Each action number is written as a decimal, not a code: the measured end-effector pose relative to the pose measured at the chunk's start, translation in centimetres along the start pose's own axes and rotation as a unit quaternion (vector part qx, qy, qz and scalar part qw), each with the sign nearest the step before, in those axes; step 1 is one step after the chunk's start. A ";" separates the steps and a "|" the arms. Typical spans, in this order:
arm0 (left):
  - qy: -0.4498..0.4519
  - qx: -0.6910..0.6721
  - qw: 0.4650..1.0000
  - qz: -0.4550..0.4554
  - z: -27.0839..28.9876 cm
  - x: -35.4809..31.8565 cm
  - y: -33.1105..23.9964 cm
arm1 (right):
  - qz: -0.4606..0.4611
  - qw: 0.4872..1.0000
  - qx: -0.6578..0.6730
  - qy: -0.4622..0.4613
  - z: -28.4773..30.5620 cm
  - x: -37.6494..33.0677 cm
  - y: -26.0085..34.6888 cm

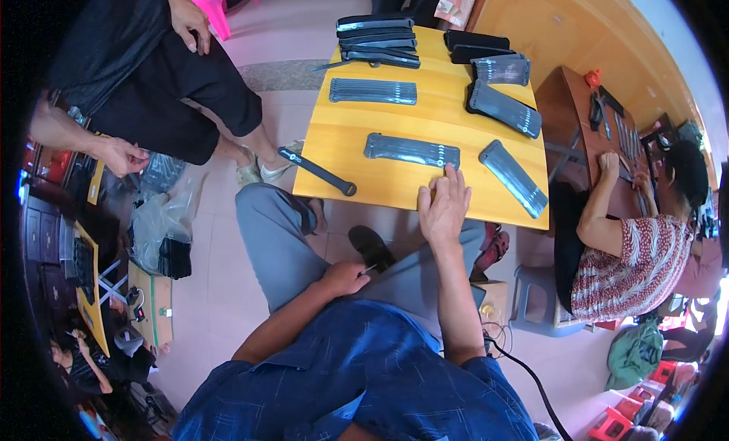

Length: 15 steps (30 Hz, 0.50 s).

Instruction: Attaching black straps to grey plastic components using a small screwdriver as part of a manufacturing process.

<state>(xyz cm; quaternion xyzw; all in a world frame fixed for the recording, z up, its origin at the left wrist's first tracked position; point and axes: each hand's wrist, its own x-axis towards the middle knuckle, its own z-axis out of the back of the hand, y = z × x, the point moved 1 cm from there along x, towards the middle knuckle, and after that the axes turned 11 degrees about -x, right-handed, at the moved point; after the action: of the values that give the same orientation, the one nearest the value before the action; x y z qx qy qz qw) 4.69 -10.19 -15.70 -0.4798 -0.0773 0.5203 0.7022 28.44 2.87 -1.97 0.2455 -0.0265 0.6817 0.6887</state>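
Note:
My left hand (345, 278) is closed over my lap. A thin, light-coloured tip (370, 268) sticks out of it, and the rest of that object is hidden in the fist. My right hand (444, 209) reaches over the near edge of the yellow table (410, 194), fingers stretched out and nothing gripped. Its fingertips are at the lower right end of a flat bundle of black straps (410, 149), seemingly touching it. One single black strap (319, 171) with rounded ends lies slantwise at the table's left corner. Another bundle of straps (513, 179) lies to the right.
Farther back are a strap bundle (372, 91), a tall pile (377, 42) and more bundles (503, 110) at right. A person in black shorts (220, 99) stands at left. Another person (634, 266) works at a brown table (581, 114) on the right. A black cable (531, 373) hangs beside me.

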 end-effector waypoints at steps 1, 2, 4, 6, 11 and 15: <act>-0.004 0.000 1.000 -0.002 0.0 0.0 0.0 | 0.005 1.000 -0.017 0.001 0.0 0.1 0.2; -0.005 0.000 1.000 -0.001 0.1 -0.1 0.0 | 0.010 0.999 -0.034 0.003 0.1 0.3 0.4; -0.011 0.006 1.000 -0.011 -0.1 -0.3 0.0 | 0.034 0.999 -0.024 -0.008 0.1 2.1 1.1; -0.010 0.000 1.000 0.000 0.2 -0.5 -0.6 | 0.063 0.998 -0.027 -0.012 0.7 4.9 1.7; -0.016 -0.012 1.000 -0.012 0.8 -0.5 -0.8 | 0.055 0.998 -0.037 0.012 -0.3 5.3 0.8; -0.005 -0.005 1.000 -0.010 0.4 -0.7 -0.6 | 0.055 0.998 -0.013 0.005 -0.2 0.7 0.7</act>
<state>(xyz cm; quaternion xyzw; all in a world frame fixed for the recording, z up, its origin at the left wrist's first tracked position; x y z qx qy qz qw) 4.58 -10.52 -14.80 -0.4801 -0.0883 0.5151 0.7046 27.75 3.54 -1.72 0.2314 -0.0459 0.7193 0.6534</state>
